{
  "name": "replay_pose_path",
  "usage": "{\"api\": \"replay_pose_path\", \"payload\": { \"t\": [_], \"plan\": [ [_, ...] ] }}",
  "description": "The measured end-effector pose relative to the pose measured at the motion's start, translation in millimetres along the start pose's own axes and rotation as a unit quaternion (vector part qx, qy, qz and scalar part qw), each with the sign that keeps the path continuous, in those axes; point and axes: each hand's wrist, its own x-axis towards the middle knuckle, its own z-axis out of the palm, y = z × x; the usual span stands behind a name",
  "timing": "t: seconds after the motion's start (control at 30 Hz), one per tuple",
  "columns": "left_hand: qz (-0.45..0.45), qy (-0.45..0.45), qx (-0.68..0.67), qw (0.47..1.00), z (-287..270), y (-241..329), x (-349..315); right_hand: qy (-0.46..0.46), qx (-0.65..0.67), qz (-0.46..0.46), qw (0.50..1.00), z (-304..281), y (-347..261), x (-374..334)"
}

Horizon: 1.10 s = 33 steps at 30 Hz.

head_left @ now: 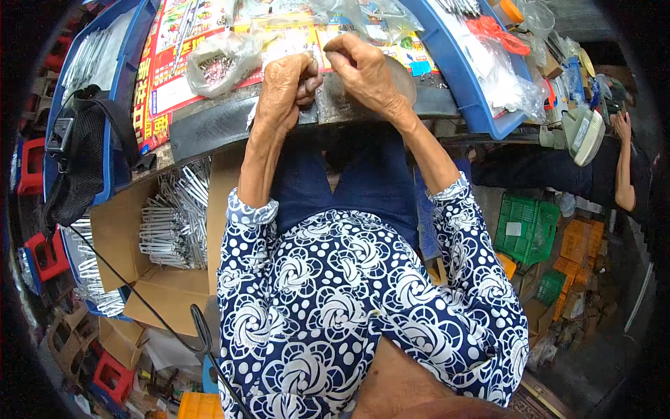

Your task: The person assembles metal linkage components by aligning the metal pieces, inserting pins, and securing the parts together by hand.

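Resting on the near edge of the worktop (209,126), both hands meet over a small metal part (315,66). The left hand (286,87) is curled into a loose fist around it, while the right hand (363,70) pinches it from the other side, fingertips touching. A clear bag (220,63) of metal bits lies just left of them. Below the worktop, a cardboard box (118,230) holds silver clips (174,216). Another person's arm (623,174) shows at far right.
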Motion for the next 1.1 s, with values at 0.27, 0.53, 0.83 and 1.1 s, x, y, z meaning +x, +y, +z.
{"api": "replay_pose_path", "payload": {
  "t": [0.27,0.53,0.83,1.1],
  "plan": [
    [0.021,0.029,0.029,0.999,3.5,-3.8,-0.9,-0.072,0.163,0.046,0.983,-5.3,0.3,3.0],
    [0.044,0.029,0.081,0.995,6.5,-4.9,-2.0,-0.068,0.138,0.046,0.987,-6.0,-0.3,1.3],
    [0.042,0.022,0.087,0.995,5.4,-6.6,-1.7,-0.082,0.183,0.061,0.978,-6.0,0.6,-2.4],
    [0.057,0.005,0.109,0.992,5.8,-7.3,-2.2,-0.024,-0.074,-0.182,0.980,-8.9,-0.5,3.0]
  ]
}}
